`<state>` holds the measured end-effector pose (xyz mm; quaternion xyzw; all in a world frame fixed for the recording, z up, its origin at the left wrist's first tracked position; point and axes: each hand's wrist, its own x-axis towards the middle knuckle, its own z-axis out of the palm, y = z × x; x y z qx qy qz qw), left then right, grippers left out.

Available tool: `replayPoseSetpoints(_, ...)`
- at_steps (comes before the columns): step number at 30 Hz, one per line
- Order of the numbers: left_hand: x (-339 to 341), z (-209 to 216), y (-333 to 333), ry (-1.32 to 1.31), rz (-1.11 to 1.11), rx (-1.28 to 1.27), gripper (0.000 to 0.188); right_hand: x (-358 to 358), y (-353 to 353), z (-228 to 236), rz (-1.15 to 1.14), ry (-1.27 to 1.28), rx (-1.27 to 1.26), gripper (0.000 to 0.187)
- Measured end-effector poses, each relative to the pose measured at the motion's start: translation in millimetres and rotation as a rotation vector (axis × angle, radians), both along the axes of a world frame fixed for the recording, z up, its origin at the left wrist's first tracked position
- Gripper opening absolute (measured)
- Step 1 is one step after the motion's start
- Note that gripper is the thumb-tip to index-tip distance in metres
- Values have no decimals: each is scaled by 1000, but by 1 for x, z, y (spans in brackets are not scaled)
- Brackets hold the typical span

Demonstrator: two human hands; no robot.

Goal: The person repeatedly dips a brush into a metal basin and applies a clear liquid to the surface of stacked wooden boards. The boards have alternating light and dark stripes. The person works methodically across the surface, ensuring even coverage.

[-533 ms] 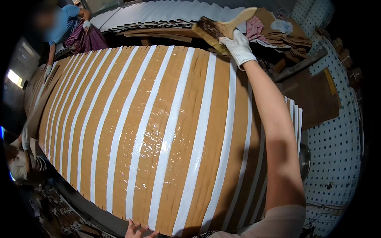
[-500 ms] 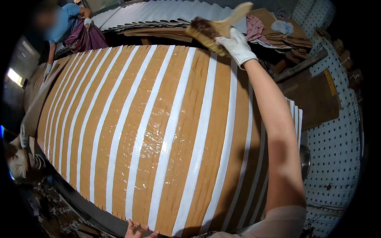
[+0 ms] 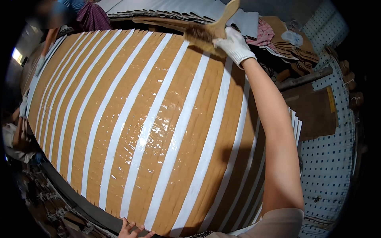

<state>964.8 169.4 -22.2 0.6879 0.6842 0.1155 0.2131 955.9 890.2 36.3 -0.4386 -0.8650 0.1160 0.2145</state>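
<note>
My right hand (image 3: pixel 234 44), in a white knit glove, grips a wide brush (image 3: pixel 200 36) with a pale wooden handle and dark-to-tan bristles. The bristles hang over the far edge of layered sheets (image 3: pixel 152 160) whose overlapping edges make brown and white stripes. I cannot tell whether they touch the surface. Wet, glossy patches shine across the middle. At the near edge rests my bare left hand (image 3: pixel 135 230), fingers apart on the sheets' border and holding nothing; part of it is cut off by the frame.
Two co-workers stand at the left; a gloved hand (image 3: pixel 41 63) and another gloved hand (image 3: pixel 24 105) are at the sheets' left end. Behind lies a stack of wavy white sheets (image 3: pixel 166 8). A pink cloth (image 3: pixel 265 33), brown sheets and a wooden bar (image 3: pixel 305 78) are at the right.
My view has shifted slightly. The brush has moved a little left and down along the far edge. At the left end, a white band now shows beside the co-workers' hands.
</note>
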Motion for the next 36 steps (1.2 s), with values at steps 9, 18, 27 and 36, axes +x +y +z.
replayPoseSetpoints(9, -8, -5, -11, 138, -35, 12, 63, -20, -31, -21, -146, 2, 211, 42)
replayPoseSetpoints(18, -7, -8, -12, 103, -37, 5, 64, 51, -284, -37, 697, 111, 87, 26)
replayPoseSetpoints(27, -11, -3, -13, 94, -51, 54, 71, 74, -266, 4, 487, -342, 96, 39)
replayPoseSetpoints(36, -5, -32, -30, 41, 0, 235, 76, 98, -457, -41, 656, 214, 25, 55)
